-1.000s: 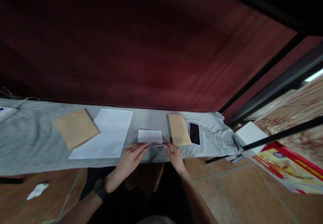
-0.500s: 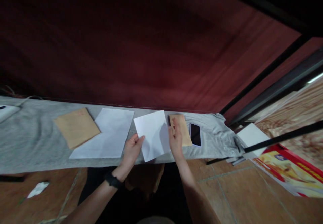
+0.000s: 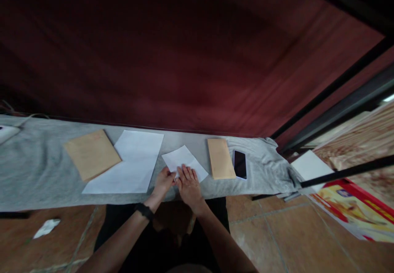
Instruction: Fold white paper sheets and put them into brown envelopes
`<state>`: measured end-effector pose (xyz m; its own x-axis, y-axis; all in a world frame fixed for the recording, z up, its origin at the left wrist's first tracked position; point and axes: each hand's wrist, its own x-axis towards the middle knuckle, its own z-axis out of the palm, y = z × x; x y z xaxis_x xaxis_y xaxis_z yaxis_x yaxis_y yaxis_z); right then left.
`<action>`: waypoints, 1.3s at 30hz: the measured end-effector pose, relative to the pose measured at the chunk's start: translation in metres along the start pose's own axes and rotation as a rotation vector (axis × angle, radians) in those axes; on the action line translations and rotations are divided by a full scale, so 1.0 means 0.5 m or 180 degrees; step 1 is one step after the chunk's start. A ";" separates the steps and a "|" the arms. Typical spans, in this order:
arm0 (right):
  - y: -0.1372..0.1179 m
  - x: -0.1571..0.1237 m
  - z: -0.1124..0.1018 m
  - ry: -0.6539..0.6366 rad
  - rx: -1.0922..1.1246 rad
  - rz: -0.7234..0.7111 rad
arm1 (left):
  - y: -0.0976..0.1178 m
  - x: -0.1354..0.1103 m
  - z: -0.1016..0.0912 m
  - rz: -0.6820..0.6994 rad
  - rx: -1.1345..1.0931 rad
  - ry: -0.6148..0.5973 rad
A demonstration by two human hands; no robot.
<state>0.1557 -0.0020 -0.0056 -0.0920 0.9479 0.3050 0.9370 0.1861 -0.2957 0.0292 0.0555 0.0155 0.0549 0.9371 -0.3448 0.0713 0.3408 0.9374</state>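
Paper is lying at the centre: a small white sheet (image 3: 184, 156) is sitting askew on the table (image 3: 43, 170), one corner pointing away from the person. The left grip (image 3: 163, 181) is closing thumb and curled fingers on its near left edge; the right grip (image 3: 190, 186) is staying uncurled, fingers spread flat over the near part and pinching nothing. Handling it well probably means keeping the left pinch light, lining up any edges before pressing, and smoothing outward with flat fingers so that nothing is skidding on the soft cloth. Whether the sheet is lying in one layer or more, I cannot tell.

To its left, a large white sheet (image 3: 141, 156) is lying partly under a brown paper envelope (image 3: 92, 154); to its right, a narrower brown envelope (image 3: 221, 158) is resting just beside a smartphone (image 3: 240, 164). Rumpled grey cloth is covering the table. Behind, a dark red curtain (image 3: 184, 67) is filling the view, while black bars (image 3: 338, 84) are crossing the right side. Below, crumpled tissue (image 3: 47, 228) is lying on the tiled floor (image 3: 286, 232), and a red-and-yellow box (image 3: 357, 207) is standing out at far right.
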 end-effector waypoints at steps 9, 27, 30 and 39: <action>0.063 -0.017 -0.011 0.0204 -0.0378 0.0438 | 0.031 0.006 -0.008 -0.0443 0.0151 -0.0157; 0.084 -0.041 -0.006 0.0361 -0.0582 0.0481 | -0.004 -0.018 0.049 0.2366 0.3059 -0.0566; 0.085 -0.042 -0.002 0.0313 -0.0719 0.0462 | -0.014 0.014 0.098 0.2637 0.3582 -0.0965; 0.085 -0.039 -0.001 0.0530 -0.0619 0.0457 | -0.009 0.098 0.085 0.2870 0.3931 -0.0908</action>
<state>0.1974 -0.0125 -0.0236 0.0876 0.9025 0.4216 0.9849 -0.0151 -0.1724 0.0737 0.0964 -0.0078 0.7001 0.6962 0.1590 0.6501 -0.7134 0.2616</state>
